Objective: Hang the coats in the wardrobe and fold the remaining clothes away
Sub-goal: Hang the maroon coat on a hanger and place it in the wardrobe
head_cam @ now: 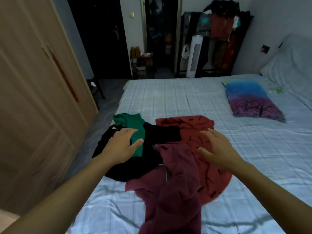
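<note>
A heap of clothes lies on the near part of the bed. It holds a black garment, a green garment, a red garment with black dashes and a maroon garment that trails toward me. My left hand hovers with relaxed fingers over the black and green garments. Over the red garment my right hand spreads its fingers and holds nothing. The wooden wardrobe stands on the left with its doors closed.
A folded blue and purple cloth lies at the right of the bed near a white pillow. Beyond the bed stand a full clothes rack, a white tower fan, a shoe shelf and dark doorways.
</note>
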Available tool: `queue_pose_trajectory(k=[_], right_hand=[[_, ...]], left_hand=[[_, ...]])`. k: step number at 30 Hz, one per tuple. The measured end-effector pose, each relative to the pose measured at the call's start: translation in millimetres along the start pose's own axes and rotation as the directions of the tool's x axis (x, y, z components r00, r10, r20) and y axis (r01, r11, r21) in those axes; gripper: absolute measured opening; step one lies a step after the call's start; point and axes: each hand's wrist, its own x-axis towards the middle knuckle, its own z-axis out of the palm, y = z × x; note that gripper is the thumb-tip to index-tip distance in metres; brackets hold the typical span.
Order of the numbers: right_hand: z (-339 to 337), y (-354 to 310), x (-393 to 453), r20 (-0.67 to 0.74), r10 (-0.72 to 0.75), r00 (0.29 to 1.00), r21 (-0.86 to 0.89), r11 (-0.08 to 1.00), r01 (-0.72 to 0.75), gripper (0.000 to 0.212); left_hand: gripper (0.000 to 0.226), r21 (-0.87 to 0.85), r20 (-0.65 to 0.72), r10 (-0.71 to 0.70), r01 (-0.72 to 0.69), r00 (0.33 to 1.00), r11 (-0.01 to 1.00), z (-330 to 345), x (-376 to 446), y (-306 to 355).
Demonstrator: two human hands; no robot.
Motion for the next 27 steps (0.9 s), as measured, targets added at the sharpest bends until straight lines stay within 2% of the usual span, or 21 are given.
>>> queue_pose_trajectory(k=[6,12,19,27], right_hand=[[17.7,-33.1,62.4,0.019,0.03,0.999,-0.05,0.998,-0.029,0.065],[48.8,-50.9,117.0,0.057,0.035,0.998,-0.032,0.999,-0.033,0.065],[86.6,-40.7,159.1,0.131,0.051,0.99,-0.015,0.999,-0.05,0.065],[130.7,-12.5,180.8,0.252,0.079,0.964,0.013,0.996,-0.085,0.062]], left_hand=[[0.065,-0.152,0.002,-0.003,0.003,1.0,0.988,13.5,74.5,-28.7],[0.064,-0.19,0.033,-0.06,0.065,0.998,0.98,20.5,125.4,-79.2],[0.063,-0.184,0.13,-0.108,0.132,0.986,0.974,50.2,148.1,-115.3],[0.064,-0.196,0.23,-0.123,0.17,0.965,0.966,95.7,151.2,-105.1]])
